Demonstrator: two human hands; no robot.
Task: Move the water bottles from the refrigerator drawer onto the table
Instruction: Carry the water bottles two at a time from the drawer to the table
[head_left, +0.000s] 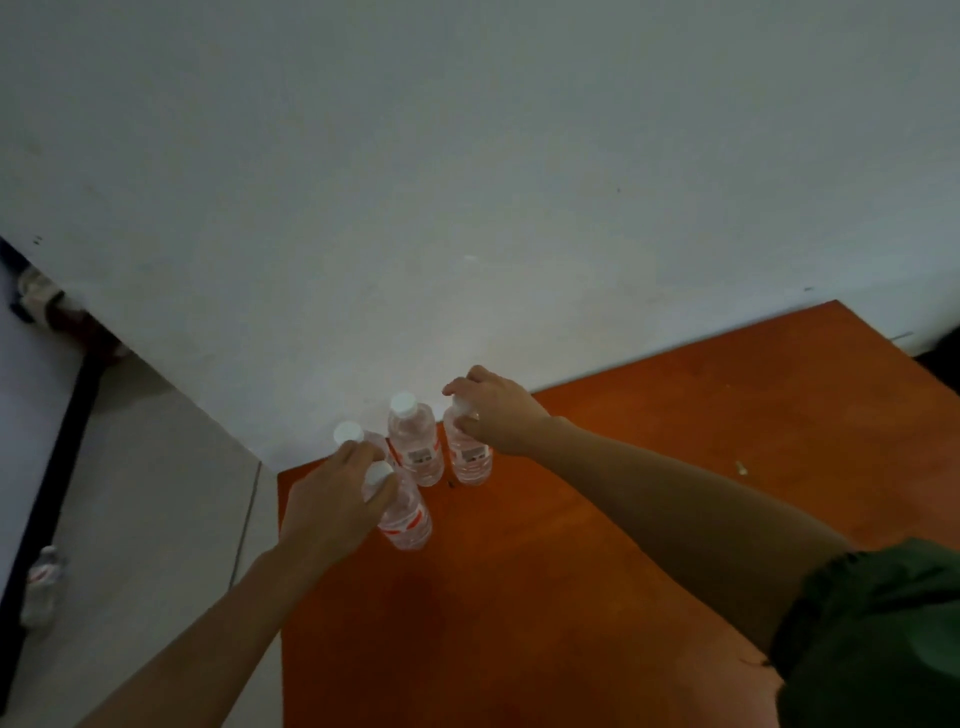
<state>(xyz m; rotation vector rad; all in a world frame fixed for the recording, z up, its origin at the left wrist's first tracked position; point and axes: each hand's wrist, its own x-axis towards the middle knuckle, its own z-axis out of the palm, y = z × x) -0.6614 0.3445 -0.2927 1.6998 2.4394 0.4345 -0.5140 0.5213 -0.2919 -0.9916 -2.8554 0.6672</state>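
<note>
Several clear water bottles with white caps and red labels stand upright at the far left corner of the orange table (597, 519). My left hand (332, 499) grips the neck of the nearest bottle (405, 519), just under its cap. Behind my fingers stands another bottle (349, 432), mostly hidden. A free bottle (415, 441) stands in the middle at the back. My right hand (498, 410) is closed over the cap and neck of the right bottle (470, 462). The refrigerator drawer is not in view.
A white wall (467, 182) rises directly behind the bottles. The table's left edge drops to a pale tiled floor (156, 493). One more bottle (44, 577) stands low at the far left by a dark edge. A small scrap (741, 467) lies on the table's right part.
</note>
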